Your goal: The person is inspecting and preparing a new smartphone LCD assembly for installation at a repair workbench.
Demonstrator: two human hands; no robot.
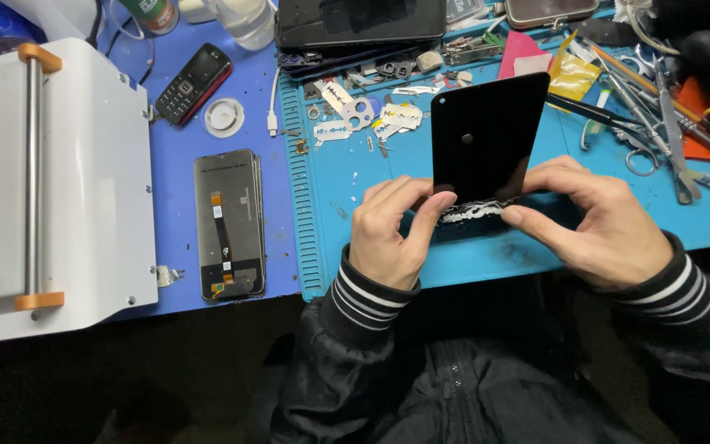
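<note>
A black phone back panel (486,136) stands nearly upright above the blue work mat (355,185), tilted slightly right. My left hand (392,226) pinches its lower left edge with thumb and fingers. My right hand (593,218) grips the lower right edge. A silvery, ragged strip (472,212) runs along the panel's bottom edge between my two thumbs. Both sleeves are black with white-striped cuffs.
A phone screen assembly (228,224) lies face down left of the mat. A white machine with an orange-ended roller (51,173) fills the left. A small keypad phone (194,83), razor blades (334,131), tweezers and scissors (659,123) crowd the back.
</note>
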